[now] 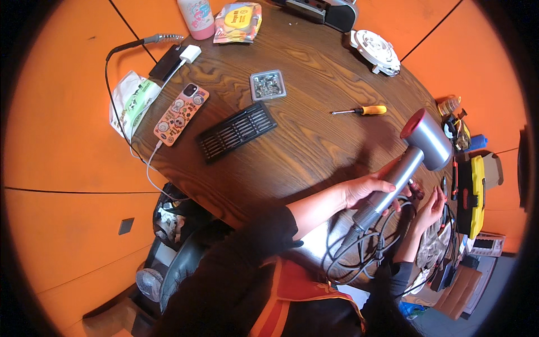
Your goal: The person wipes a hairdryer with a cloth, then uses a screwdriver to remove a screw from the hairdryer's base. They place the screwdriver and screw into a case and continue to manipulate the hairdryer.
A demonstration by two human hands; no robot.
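Observation:
My left hand (368, 190) is wrapped around the handle of a silver hair dryer (428, 140) with a red-rimmed head, held over the table's right front. Its black cord (342, 258) hangs in loose loops below. My right hand (431, 209) is right of the handle, fingers loosely bent and apart, beside slim tools (444, 183) at the table edge. A yellow-handled screwdriver (371, 109), a black bit case (236, 132) and a clear box of small metal parts (268, 85) lie on the wooden table (303, 151).
Leftward are a stickered phone (181, 114) on a cable, power bank (167, 62), soldering iron (151, 39), wipes packet (132, 102), bottle (195, 17) and snack bag (237, 23). A white round device (375, 51) sits at the back; a yellow-black toolbox (471, 195) at the right.

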